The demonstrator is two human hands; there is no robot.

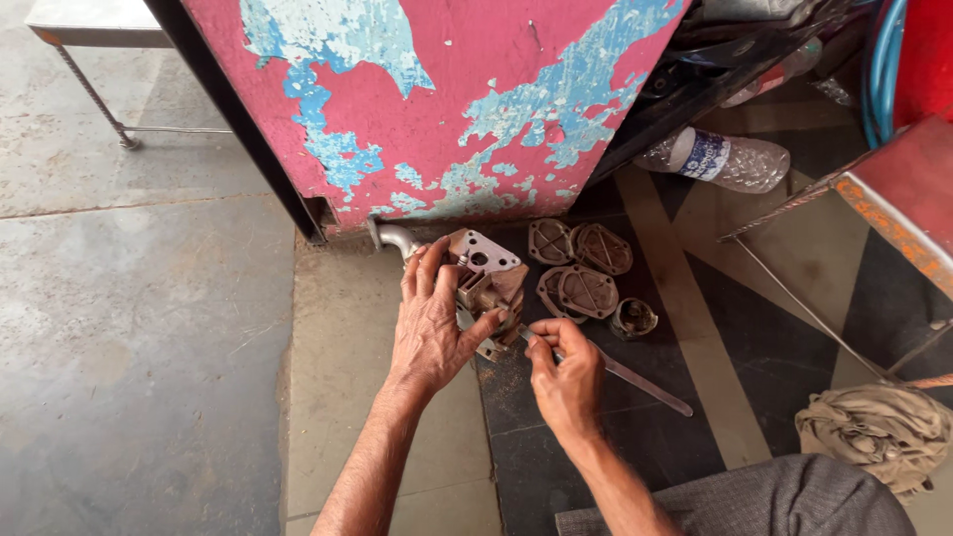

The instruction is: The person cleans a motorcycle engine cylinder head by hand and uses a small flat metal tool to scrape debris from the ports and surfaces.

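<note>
right hand (566, 372) pinching flat metal tool (620, 372); left hand (432, 323) at 10 o'clock clamping rusty pump body (488, 288). tool may slip, gouging thumb.

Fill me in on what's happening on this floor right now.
A person crouches over a tiled floor, working on a rusty metal part. The left hand grips the part, while the right hand holds a thin metal tool with its tip against it. Three round rusty covers and a small ring piece lie just beyond, near a peeling pink panel. A rag sits to the right.
</note>
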